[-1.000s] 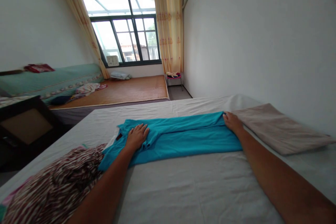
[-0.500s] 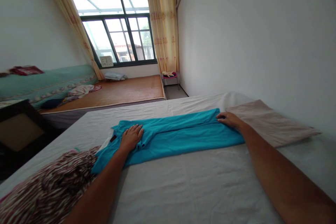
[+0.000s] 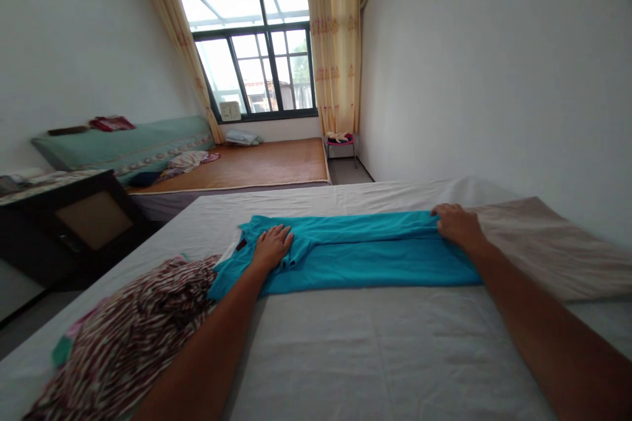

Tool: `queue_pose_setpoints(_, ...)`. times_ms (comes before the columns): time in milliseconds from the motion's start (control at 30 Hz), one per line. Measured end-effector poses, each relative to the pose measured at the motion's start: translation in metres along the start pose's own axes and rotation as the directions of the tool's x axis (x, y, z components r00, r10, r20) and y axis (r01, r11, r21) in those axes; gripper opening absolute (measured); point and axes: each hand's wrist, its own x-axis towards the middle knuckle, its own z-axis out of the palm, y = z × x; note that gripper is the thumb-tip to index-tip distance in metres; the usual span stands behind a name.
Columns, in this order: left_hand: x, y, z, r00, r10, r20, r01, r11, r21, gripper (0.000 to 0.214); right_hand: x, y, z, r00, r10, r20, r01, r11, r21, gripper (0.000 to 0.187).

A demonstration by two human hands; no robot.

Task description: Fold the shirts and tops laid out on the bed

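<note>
A turquoise T-shirt lies folded lengthwise across the bed, its neck and dark label at the left end. My left hand rests flat on it near the neck, fingers stretched out. At the far right corner, by the hem, my right hand has its fingers curled over the cloth's edge. A striped brown-and-white garment is heaped left of the shirt, partly behind my left forearm. To the right lies a flat beige cloth, partly covered by my right forearm.
White sheeting covers the bed under the clothes. A dark cabinet stands at the left. Beyond are a second bed with a brown mat, a small pink stool and a window. The white wall borders the right side.
The view has swung left, bringing more of the cabinet into sight. My right hand's fingers have curled more over the shirt's far edge; my left hand stays flat on it.
</note>
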Motion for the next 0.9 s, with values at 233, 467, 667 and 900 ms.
queue_pose_setpoints(233,0.001,-0.005,0.001,1.0,0.008,0.029,-0.008,1.0,-0.009,0.048,0.004,-0.063,0.046,0.956,-0.233,0.178,0.223,0.972,0.078,0.053)
queue_pose_setpoints(467,-0.003,-0.053,-0.005,0.978,-0.185,0.096,0.187,0.982,-0.006,0.054,0.0,-0.022,0.053,0.974,0.007,0.228,-0.001,1.0,-0.029,0.057)
queue_pose_setpoints(667,-0.006,-0.064,-0.002,0.96,-0.272,0.064,0.271,0.962,0.019,0.055,-0.004,-0.008,0.048,0.976,0.152,0.157,-0.14,0.987,-0.082,0.055)
queue_pose_setpoints(900,-0.01,-0.029,-0.022,0.978,-0.043,-0.204,0.061,0.995,0.081,0.043,-0.007,-0.043,0.043,0.992,-0.127,-0.008,0.126,0.989,-0.075,0.05)
